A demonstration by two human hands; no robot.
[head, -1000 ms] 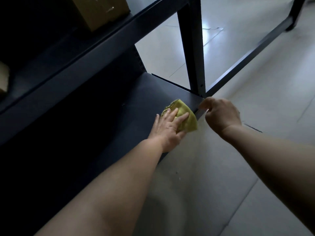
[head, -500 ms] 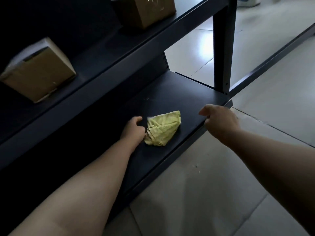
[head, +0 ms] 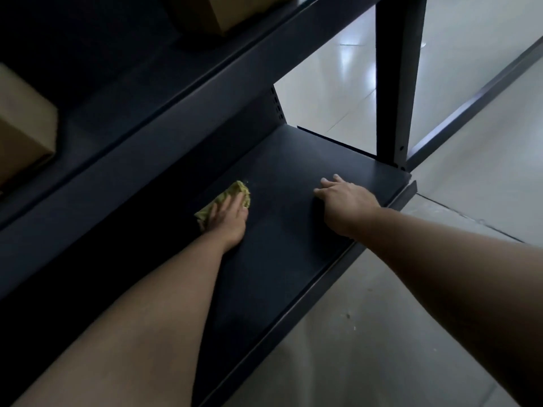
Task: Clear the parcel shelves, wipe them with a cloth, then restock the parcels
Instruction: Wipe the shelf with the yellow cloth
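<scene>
Dark shelf (head: 293,254): my left hand (head: 227,220) presses flat on top of the soft-looking cloth (head: 238,190); my right hand (head: 346,201) rests flat, empty.

The left hand (head: 227,218) is pressing a yellow-green cloth (head: 235,190) flat against the dark lower shelf (head: 293,259), fingers lying straight over it, well left of the upright post (head: 396,83). The right hand (head: 345,204) is resting palm-down on the same shelf, fingers spread, between the cloth and the post. On the upper shelf (head: 164,92), a near parcel (head: 232,10) is sitting left of the post and a far parcel (head: 20,127) much farther left.
</scene>
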